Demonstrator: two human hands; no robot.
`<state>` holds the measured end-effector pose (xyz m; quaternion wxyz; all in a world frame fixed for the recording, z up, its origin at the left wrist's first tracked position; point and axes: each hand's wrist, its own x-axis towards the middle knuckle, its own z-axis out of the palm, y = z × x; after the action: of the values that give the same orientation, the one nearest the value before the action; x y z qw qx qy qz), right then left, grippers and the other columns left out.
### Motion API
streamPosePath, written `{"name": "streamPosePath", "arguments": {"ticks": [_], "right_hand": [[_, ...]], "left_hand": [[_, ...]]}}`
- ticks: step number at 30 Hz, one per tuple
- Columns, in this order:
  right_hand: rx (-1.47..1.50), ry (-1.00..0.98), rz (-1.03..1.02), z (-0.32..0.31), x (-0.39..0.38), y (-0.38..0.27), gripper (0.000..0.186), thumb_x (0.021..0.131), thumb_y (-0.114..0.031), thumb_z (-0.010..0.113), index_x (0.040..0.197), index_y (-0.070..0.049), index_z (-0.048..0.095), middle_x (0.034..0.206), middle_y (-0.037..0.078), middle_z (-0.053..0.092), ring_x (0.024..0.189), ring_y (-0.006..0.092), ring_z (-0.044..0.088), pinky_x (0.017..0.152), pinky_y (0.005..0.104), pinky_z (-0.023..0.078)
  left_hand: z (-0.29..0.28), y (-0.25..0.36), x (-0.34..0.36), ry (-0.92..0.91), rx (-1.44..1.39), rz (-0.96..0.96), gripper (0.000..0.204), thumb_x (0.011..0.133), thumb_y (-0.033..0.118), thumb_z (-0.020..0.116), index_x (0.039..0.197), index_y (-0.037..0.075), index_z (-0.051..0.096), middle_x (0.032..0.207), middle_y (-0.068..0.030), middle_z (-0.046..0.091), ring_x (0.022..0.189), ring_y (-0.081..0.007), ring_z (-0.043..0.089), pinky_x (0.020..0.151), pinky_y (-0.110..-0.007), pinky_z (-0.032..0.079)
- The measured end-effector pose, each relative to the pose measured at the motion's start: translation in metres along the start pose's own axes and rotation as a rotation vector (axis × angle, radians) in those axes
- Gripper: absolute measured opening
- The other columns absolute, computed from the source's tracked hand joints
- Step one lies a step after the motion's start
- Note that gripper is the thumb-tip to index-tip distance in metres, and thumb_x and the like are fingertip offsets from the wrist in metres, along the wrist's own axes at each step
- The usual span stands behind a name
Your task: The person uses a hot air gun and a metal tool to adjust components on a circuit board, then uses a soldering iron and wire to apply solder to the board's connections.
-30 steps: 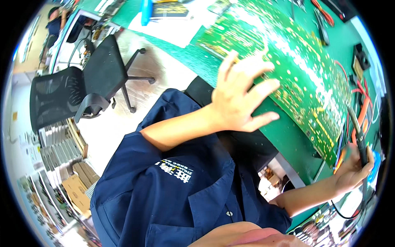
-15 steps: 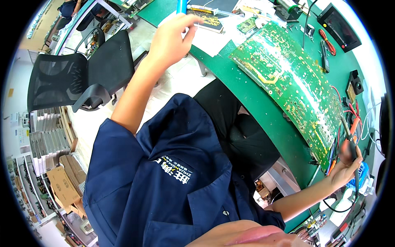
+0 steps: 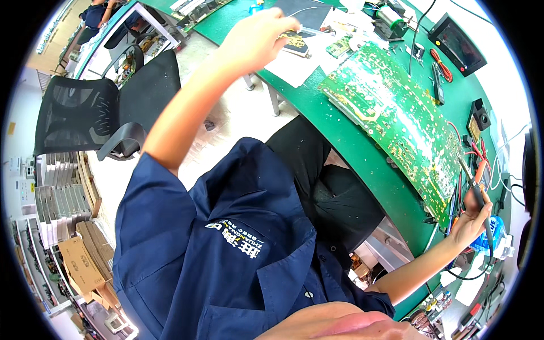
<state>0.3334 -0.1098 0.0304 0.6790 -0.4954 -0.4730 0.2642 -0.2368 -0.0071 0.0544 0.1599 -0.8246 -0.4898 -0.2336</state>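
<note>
My right hand [image 3: 471, 222] grips a soldering iron [image 3: 474, 184] by its dark handle, its metal shaft pointing up at the near right corner of a large green circuit board [image 3: 362, 93]. The iron's black cable [image 3: 491, 249] hangs down from the handle. At the upper left, my left hand [image 3: 258, 41] is closed, its fingertips pinched together. They are over a clear syringe [image 3: 313, 31] and a small black board [image 3: 297, 46]. A thin pale wire [image 3: 317, 8] curves away beside these fingers; what they hold is too small to make out.
A solder spool [image 3: 391, 18], a small green board [image 3: 340, 47] and white paper [image 3: 294, 72] lie on the green table [image 3: 362, 170]. Further right are a black-framed screen [image 3: 458, 44], red leads [image 3: 441, 63] and an iron stand [image 3: 480, 118]. An office chair [image 3: 141, 85] stands at the left.
My left hand has moved right, over the syringe, and its fingers have closed more. A blue object beside it is now mostly hidden. My right hand still holds the soldering iron, its shaft by the board's corner.
</note>
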Motion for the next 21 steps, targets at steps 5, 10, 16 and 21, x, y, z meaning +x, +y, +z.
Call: {"name": "streamPosePath", "arguments": {"ticks": [5,10,16,21], "right_hand": [[0.022,0.016,-0.020,-0.001,0.000,0.002,0.040,0.104,-0.028,0.046,0.114,0.008,0.060,0.110,0.015,0.063,0.098,0.0194,0.064,0.089,0.0313,0.052],[0.054,0.029,-0.027,0.001,-0.002,-0.001,0.039,0.104,-0.027,0.046,0.113,0.008,0.060,0.109,0.015,0.064,0.095,0.0189,0.064,0.087,0.0299,0.053],[0.037,0.011,-0.064,0.000,0.001,0.000,0.039,0.104,-0.026,0.046,0.113,0.008,0.060,0.110,0.015,0.064,0.095,0.0171,0.064,0.086,0.0274,0.053],[0.043,-0.021,-0.054,-0.006,0.006,0.011,0.039,0.105,-0.025,0.045,0.115,0.009,0.059,0.115,0.017,0.063,0.098,0.0186,0.064,0.088,0.0291,0.053]], "left_hand": [[0.022,-0.067,0.050,-0.057,0.182,-0.339,0.029,0.087,0.024,0.066,0.104,0.001,0.060,0.104,-0.0215,0.060,0.093,-0.0375,0.060,0.079,-0.045,0.050],[0.053,-0.130,0.073,-0.437,0.050,-0.845,0.050,0.086,0.042,0.069,0.099,-0.006,0.064,0.093,-0.0177,0.067,0.083,-0.0279,0.069,0.074,-0.041,0.058],[0.090,-0.170,0.050,-0.206,-0.501,-0.998,0.046,0.087,0.041,0.067,0.093,-0.005,0.068,0.086,-0.0144,0.068,0.075,-0.0288,0.070,0.070,-0.042,0.060],[0.072,-0.188,0.028,0.067,-1.320,-0.979,0.021,0.092,0.025,0.066,0.089,0.004,0.063,0.076,-0.0067,0.060,0.064,-0.0215,0.057,0.057,-0.039,0.046]]}}
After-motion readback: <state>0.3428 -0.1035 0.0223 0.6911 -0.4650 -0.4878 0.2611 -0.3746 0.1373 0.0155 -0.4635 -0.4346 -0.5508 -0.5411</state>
